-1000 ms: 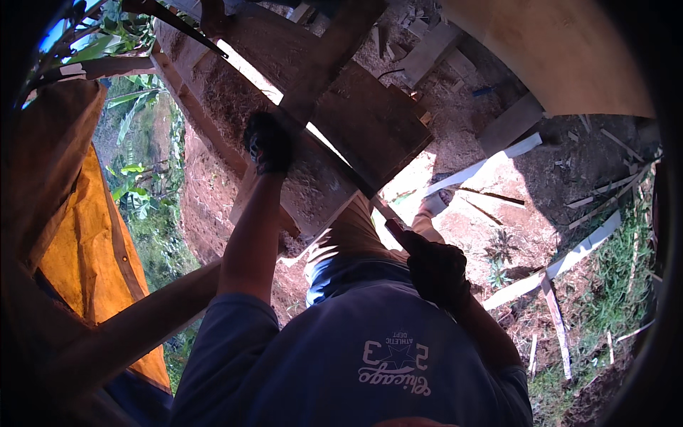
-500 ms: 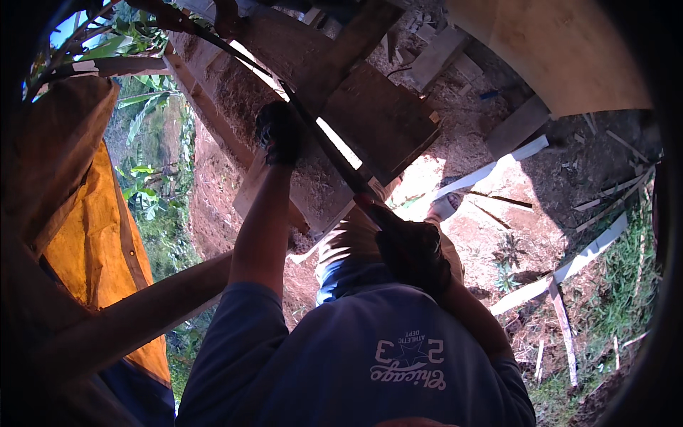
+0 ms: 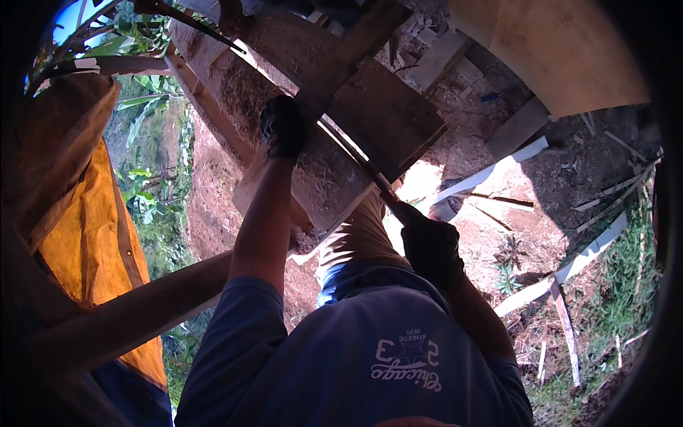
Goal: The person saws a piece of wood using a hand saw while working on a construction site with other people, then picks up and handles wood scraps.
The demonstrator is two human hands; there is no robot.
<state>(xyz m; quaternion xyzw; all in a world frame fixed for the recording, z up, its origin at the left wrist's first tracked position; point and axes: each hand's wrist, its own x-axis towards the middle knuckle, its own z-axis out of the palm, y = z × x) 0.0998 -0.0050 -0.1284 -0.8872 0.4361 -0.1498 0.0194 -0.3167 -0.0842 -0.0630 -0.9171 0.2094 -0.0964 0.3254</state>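
The right hand (image 3: 432,249) gripped a handsaw (image 3: 359,160); the left hand (image 3: 283,127) pressed the board (image 3: 313,171). The blade could jump toward those left fingers.

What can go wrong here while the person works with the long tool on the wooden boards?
1. The left hand presses on the boards right beside the long tool, so a slip might hit its fingers.
2. The boards look rough and dusty, so the tool may catch or jump in the right hand.
3. Loose white strips lie on the sloping ground below; footing may be poor.
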